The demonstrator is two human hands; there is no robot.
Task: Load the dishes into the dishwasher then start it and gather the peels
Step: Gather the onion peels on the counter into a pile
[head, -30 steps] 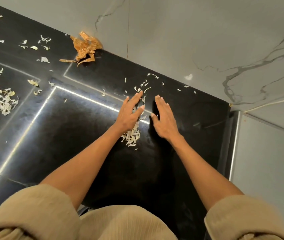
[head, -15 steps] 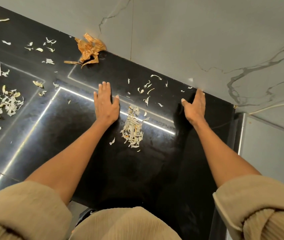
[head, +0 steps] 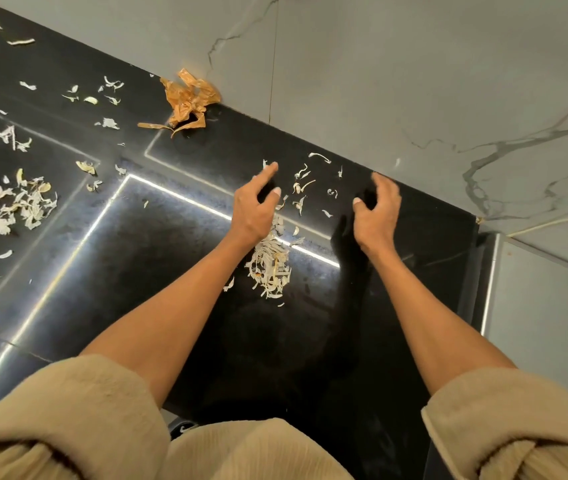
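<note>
Pale peel shavings lie on a black countertop (head: 158,278). A small gathered pile of peels (head: 270,263) sits between my forearms. Loose peel bits (head: 305,187) are scattered just beyond it, between my two hands. My left hand (head: 253,206) hovers above them with its fingers loosely curved and holds nothing. My right hand (head: 377,206) is cupped near the back wall, fingers bent downward, and it too holds nothing that I can see. A bigger heap of peels (head: 16,206) lies at the far left. No dishes or dishwasher are in view.
A crumpled orange onion skin (head: 187,98) lies against the grey marble wall (head: 396,81). More shavings (head: 102,91) dot the back left of the counter. A grey steel surface (head: 545,323) borders the counter on the right.
Both hands lay flat and wide apart half a second ago. They have since come closer together around the loose bits, with fingers now curved. The gathered pile has stayed in place.
</note>
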